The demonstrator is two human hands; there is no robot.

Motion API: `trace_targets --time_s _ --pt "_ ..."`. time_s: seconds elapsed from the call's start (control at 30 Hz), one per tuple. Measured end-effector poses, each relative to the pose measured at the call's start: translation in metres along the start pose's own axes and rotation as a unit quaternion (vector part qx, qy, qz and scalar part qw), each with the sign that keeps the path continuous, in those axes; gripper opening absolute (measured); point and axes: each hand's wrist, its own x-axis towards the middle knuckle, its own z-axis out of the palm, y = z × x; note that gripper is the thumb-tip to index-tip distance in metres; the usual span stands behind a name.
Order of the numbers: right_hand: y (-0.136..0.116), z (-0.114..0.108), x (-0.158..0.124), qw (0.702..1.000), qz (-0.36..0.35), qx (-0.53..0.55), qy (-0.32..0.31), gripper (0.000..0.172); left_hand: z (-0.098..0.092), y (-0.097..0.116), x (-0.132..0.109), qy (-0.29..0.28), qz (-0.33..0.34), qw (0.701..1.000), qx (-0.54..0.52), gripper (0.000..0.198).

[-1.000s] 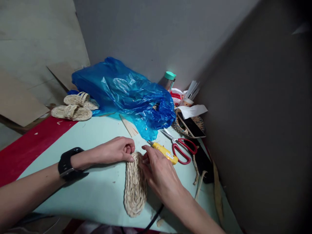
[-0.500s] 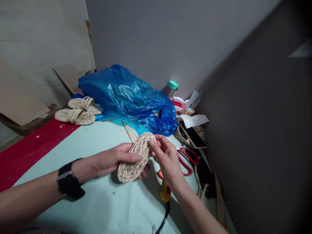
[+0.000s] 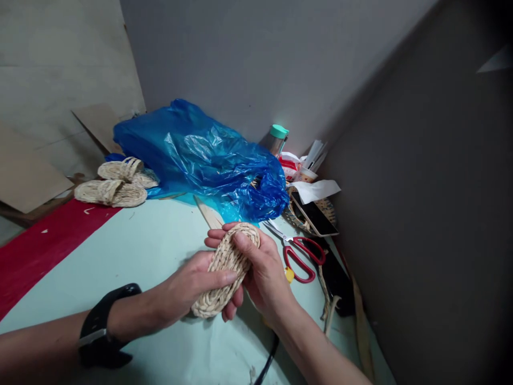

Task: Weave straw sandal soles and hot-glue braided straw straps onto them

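Note:
Between my hands is a braided straw sandal sole point(image 3: 227, 267), oval and tilted, held above the pale green table. My left hand point(image 3: 208, 278) grips its near half, thumb lying across the top and fingers underneath. On the far half, my right hand point(image 3: 260, 267) has its thumb pressed on the braid, with its fingers wrapped behind and their tips showing past the left edge. Red-handled scissors point(image 3: 298, 256) lie to the right of my right hand. Partly hidden behind my right wrist is a yellow tool point(image 3: 289, 275) with a black cord point(image 3: 268, 361).
A blue plastic bag point(image 3: 200, 155) spreads along the wall. Straw sandals point(image 3: 112, 192) rest at the left by a red strip point(image 3: 52, 240). A phone point(image 3: 315, 215) lies on a woven basket point(image 3: 294, 216) at the right, near a green-lidded bottle point(image 3: 276, 140).
My right hand has shifted from pinching the sole's far edge to wrapping around it from behind. The view has turned slightly, and more of the scissors shows.

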Motion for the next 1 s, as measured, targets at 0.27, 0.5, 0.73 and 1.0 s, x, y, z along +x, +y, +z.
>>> trace_targets --time_s 0.27,0.5,0.73,1.0 --pt "0.006 0.009 -0.015 0.998 0.040 0.003 0.053 0.027 0.006 -0.016 0.000 0.040 0.026 0.999 -0.022 0.036" --pt "0.004 -0.006 -0.001 0.998 0.023 0.059 0.030 0.019 0.012 -0.006 0.007 0.019 -0.010 0.998 -0.062 0.035" --pt "-0.007 -0.025 0.011 0.995 -0.030 0.085 0.051 0.030 0.007 0.012 -0.002 0.012 -0.038 0.989 -0.146 0.050" --pt "-0.019 -0.037 0.011 0.995 -0.042 0.061 0.068 0.034 -0.011 0.024 0.004 0.123 0.041 0.991 0.037 0.039"
